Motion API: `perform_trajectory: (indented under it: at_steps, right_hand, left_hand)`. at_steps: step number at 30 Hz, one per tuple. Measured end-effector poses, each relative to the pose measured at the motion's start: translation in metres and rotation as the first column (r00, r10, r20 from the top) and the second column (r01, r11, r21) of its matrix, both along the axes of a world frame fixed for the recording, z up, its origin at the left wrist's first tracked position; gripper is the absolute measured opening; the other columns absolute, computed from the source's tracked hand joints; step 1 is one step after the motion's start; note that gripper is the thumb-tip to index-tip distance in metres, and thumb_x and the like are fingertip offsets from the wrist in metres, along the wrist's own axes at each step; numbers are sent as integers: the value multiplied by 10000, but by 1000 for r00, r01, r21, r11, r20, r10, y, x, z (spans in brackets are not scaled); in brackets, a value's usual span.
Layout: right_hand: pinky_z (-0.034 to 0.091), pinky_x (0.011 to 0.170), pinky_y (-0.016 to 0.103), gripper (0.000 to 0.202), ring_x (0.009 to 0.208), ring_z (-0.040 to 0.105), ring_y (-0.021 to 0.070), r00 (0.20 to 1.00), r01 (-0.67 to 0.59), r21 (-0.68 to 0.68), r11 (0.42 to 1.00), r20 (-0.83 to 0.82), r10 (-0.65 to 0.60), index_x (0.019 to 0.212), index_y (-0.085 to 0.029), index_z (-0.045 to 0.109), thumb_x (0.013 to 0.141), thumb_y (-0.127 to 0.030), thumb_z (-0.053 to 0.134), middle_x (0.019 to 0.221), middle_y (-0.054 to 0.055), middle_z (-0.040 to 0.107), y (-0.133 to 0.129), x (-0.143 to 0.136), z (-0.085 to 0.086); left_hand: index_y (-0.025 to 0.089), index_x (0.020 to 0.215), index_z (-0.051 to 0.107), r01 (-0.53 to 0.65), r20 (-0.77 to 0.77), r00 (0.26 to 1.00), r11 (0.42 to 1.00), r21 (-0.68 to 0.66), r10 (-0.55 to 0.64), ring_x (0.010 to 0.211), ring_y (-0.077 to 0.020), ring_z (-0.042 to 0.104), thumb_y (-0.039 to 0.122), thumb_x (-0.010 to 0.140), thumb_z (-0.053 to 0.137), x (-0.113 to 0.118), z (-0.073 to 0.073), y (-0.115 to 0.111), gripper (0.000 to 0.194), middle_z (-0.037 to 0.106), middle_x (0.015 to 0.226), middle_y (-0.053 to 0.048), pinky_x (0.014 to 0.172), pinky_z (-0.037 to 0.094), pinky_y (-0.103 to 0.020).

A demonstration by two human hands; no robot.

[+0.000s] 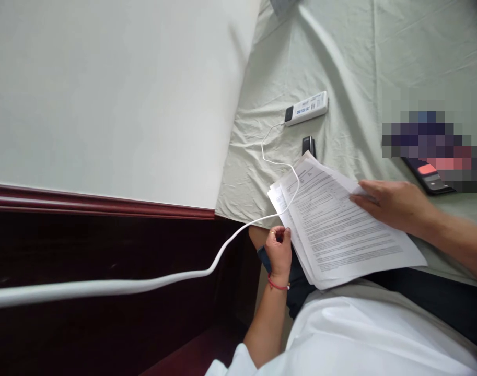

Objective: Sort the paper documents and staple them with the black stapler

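Observation:
A stack of printed sheets lies tilted across my lap and the edge of the green cloth, its pages slightly fanned out. My right hand grips the stack's right edge, thumb on top. At the left edge of the pages, my left hand is curled with thumb and index finger pinched together; whether paper is between them is too small to tell. That hand has a ring, and a red bracelet circles the wrist. A white cable passes over the stack's left corner.
On the green cloth lie a white power bank joined to the cable, a small black object just beyond the papers, and a phone, partly blurred out, at the right. A pale panel with dark red trim stands at the left.

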State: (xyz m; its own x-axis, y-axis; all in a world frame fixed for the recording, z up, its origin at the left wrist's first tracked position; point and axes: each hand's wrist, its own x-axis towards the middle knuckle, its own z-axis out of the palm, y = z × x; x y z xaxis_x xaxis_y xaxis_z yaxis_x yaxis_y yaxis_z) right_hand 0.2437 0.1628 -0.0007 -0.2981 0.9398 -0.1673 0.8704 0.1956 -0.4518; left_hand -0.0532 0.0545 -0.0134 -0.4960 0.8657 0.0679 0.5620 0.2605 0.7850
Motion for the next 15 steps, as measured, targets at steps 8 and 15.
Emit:
perform_trajectory:
  at_steps: [8, 15]
  right_hand:
    - [393, 729, 372, 273, 982, 752, 347, 999, -6, -48, 999, 31, 8, 978, -236, 569, 1014, -478, 446, 1074, 121, 785, 0, -1, 5]
    - [421, 749, 383, 284, 1006, 752, 353, 1000, -18, -41, 999, 21, 19, 1034, -222, 612, 1028, -459, 456, 1099, 132, 785, 1, -1, 4]
  left_hand:
    - [164, 868, 718, 35, -83, 996, 999, -8, -36, 693, -145, 579, 437, 836, 767, -10, 2, 14, 279, 683, 817, -39, 713, 492, -286]
    - [142, 992, 754, 20, -39, 999, 1000, -16, -21, 692, -144, 594, 401, 812, 792, -6, 2, 23, 318, 692, 830, -42, 688, 481, -275]
